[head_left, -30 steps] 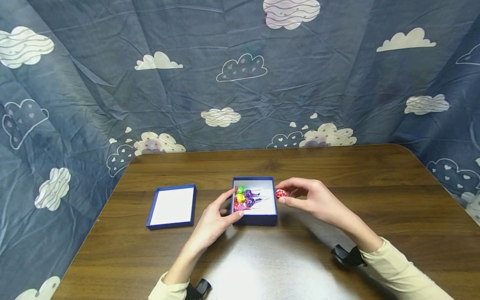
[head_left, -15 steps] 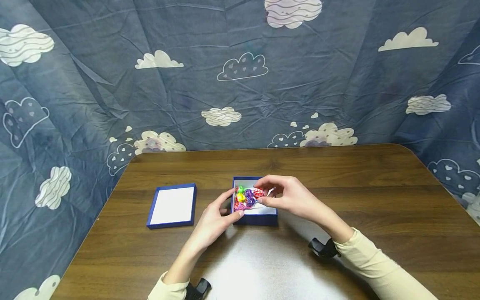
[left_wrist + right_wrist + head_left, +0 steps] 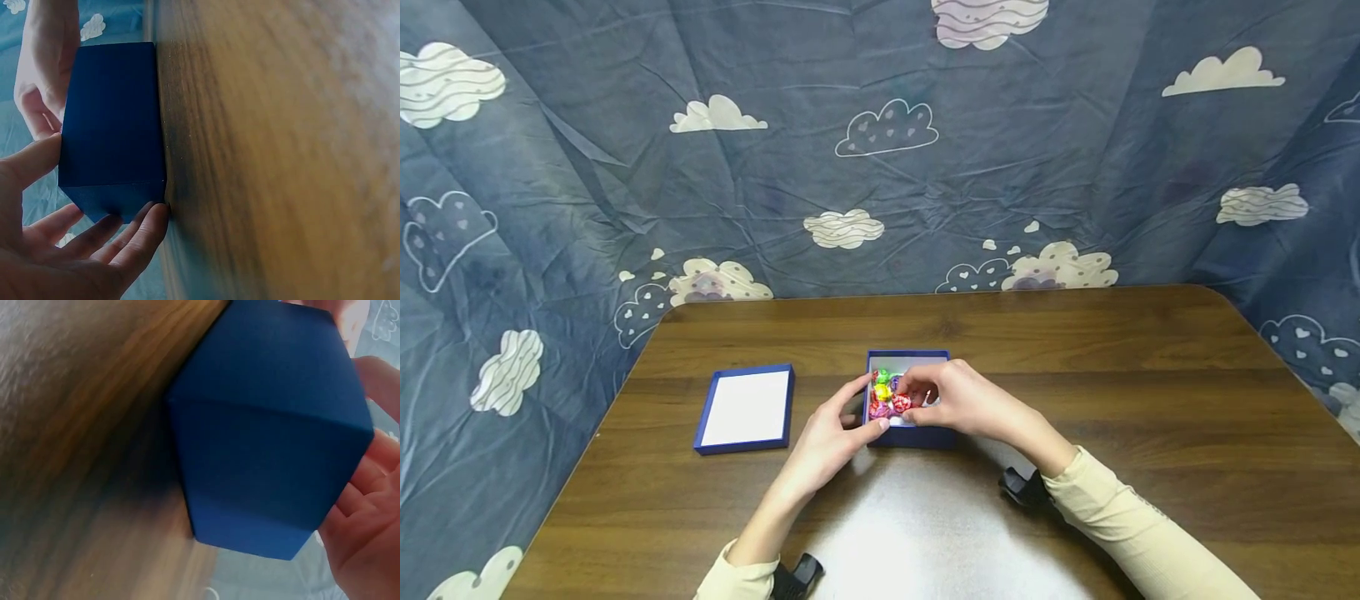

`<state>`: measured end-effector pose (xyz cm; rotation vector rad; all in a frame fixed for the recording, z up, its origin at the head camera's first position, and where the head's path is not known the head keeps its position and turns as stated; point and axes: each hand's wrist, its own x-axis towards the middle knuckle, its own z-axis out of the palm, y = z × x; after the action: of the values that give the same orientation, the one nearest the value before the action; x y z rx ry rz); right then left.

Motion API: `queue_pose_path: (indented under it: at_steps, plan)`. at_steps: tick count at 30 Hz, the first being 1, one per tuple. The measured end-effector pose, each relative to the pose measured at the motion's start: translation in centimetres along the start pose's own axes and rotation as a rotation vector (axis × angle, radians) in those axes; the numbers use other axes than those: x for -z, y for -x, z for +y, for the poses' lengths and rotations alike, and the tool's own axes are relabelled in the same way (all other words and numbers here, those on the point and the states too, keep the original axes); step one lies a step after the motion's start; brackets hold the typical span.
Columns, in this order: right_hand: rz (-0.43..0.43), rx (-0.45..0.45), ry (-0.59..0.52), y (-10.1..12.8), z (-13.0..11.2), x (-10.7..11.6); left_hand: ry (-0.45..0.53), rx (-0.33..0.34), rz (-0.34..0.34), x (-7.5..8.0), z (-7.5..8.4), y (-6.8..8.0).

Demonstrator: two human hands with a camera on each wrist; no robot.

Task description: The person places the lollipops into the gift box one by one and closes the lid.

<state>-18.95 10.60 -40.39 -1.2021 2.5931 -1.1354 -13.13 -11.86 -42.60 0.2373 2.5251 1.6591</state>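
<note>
Over blue box [image 3: 910, 435]: right hand [image 3: 958, 400] apparently pinches red candy [image 3: 901, 402]; left hand [image 3: 831, 433], fingers spread, steadies box's corner.

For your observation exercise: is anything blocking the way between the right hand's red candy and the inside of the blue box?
Nothing visible does. The right hand is already over the open blue box, with the red candy among the other candies. The lid lies apart to the left; the left hand steadies the box's left wall.
</note>
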Motion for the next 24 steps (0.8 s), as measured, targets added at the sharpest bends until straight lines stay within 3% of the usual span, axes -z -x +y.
queue_pose_path:
  at_steps: [14,24]
  plan:
    - [-0.085,-0.013,0.211,-1.0,0.3,-0.5,0.016,0.018,-0.014,-0.1,0.0,0.1]
    - [-0.071,0.016,0.337,-1.6,0.6,-0.8,0.006,0.022,-0.004,0.1,0.2,0.0]
